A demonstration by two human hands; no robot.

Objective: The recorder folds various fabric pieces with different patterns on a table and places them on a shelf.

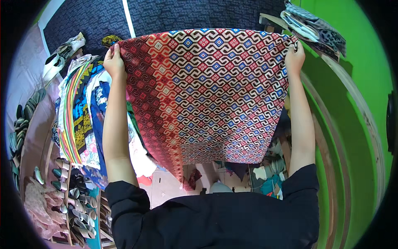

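A large patterned cloth (pixel 224 91) hangs spread out between my two raised hands. Its main field is white, black, red and blue geometric figures, with a dark red and orange band down the left side. My left hand (pixel 114 63) pinches the upper left corner, thumb showing in front. At the upper right corner, my right hand (pixel 294 58) grips the edge with its fingers curled closed. The top edge is stretched nearly taut, while the lower part falls toward my body, its left end drooping to a point above the floor.
Folded and draped fabrics (pixel 78 112) are heaped at the left, beside racks of shoes (pixel 81 211). More folded cloths (pixel 315 31) lie on a wooden rail by the green wall (pixel 369 103). A dark patterned covering (pixel 186 14) spans the far side; tiles (pixel 159 189) show below.
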